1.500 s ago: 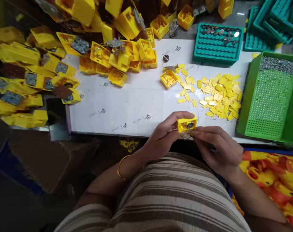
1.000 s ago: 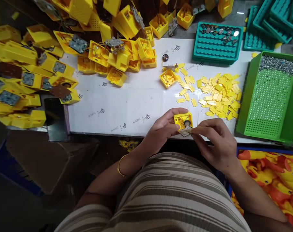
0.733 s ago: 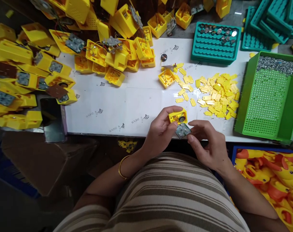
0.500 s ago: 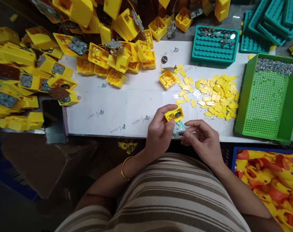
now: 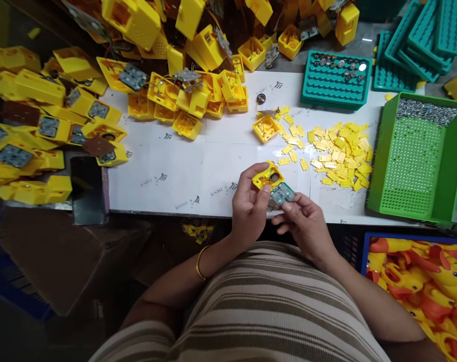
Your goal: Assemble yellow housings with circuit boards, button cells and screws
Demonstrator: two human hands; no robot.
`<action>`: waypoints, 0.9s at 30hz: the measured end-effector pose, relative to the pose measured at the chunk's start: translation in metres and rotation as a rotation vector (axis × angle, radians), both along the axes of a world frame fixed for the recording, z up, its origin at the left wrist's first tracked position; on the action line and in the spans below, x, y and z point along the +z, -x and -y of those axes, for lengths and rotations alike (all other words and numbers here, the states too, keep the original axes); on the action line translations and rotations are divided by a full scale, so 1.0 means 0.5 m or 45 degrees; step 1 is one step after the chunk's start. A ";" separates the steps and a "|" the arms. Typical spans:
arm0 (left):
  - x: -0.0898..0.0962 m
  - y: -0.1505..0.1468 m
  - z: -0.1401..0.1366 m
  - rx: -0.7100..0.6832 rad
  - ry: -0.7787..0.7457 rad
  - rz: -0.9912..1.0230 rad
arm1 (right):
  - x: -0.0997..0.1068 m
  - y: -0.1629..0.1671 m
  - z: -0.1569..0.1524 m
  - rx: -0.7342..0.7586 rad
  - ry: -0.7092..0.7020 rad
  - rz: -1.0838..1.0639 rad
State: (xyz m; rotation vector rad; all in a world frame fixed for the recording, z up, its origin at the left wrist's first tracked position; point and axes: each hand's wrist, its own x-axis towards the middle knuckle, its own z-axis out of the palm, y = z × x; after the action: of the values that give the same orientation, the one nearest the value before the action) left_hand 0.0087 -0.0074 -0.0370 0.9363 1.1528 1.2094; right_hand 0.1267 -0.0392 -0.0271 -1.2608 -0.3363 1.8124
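Note:
My left hand [image 5: 249, 208] is closed around a small yellow plastic housing [image 5: 261, 176], whose open side faces up. Inside it sits a dark round part that looks like a speaker [image 5: 274, 177], with thin wires beside it. Between the thumb and fingers of my right hand [image 5: 306, 221] is a green-edged circuit board [image 5: 284, 193] with grey parts on it. The board is tilted close against the housing's lower right edge. Farther up the table lies another open yellow housing [image 5: 265, 129] with a wired board, and near it a small round metal-rimmed part [image 5: 260, 99].
Small yellow plates [image 5: 344, 153] lie heaped right of my hands. A green basket [image 5: 377, 166] holds small metal pieces. Behind stands a teal tray [image 5: 336, 90] with round parts. Yellow housings [image 5: 191, 125] pile up leftward, near a dark phone-like slab [image 5: 88, 193]. Yellow-orange duck toys [image 5: 421, 281] fill a blue-rimmed crate.
My right hand has moved in and now grips the circuit board, which is turned flatter and shifted slightly right and up. My left hand still holds the housing. The whole view has shifted slightly.

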 end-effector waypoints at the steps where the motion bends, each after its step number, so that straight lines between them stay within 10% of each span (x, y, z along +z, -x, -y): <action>1: 0.000 0.002 0.000 0.001 0.022 0.027 | 0.001 -0.001 0.000 -0.034 -0.098 0.125; 13: 0.025 0.021 -0.010 -0.222 0.355 0.366 | 0.031 -0.050 -0.021 0.318 -1.360 1.361; 27: 0.022 0.046 -0.002 -0.360 0.208 0.225 | 0.066 -0.072 -0.043 0.684 -1.454 1.578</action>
State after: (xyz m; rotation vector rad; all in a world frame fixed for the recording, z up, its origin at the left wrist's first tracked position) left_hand -0.0141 -0.0066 -0.0260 0.8200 0.9282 0.9349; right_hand 0.1626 -0.0177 0.0061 -1.2446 -2.1563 0.5953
